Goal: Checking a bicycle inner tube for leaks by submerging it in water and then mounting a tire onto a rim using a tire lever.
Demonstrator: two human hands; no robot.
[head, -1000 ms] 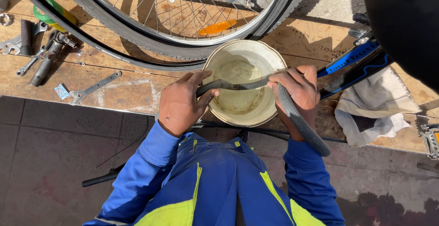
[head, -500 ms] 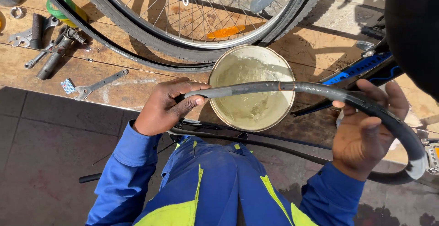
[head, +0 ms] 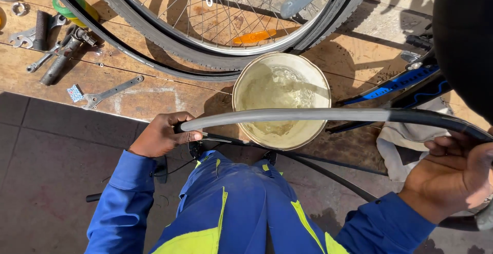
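Note:
A black rubber inner tube (head: 308, 115) stretches left to right just above a round cream bucket of water (head: 241, 92). My left hand (head: 162, 135) is closed on the tube's left part, at the bucket's lower left. My right hand (head: 454, 174) grips the tube at the far right, where it curves down. The tube's wet middle shines in the sun. I wear blue overalls with yellow stripes (head: 226, 208).
A bicycle wheel with tyre (head: 154, 33) lies on the wooden boards behind the bucket. Spanners and other tools (head: 56, 53) lie at the upper left. A blue bicycle frame (head: 395, 84) and a white rag (head: 393, 151) are at the right.
My hands have drawn apart, the right one going far right. The tube, bunched over the bucket a second ago, is now pulled out long and nearly straight.

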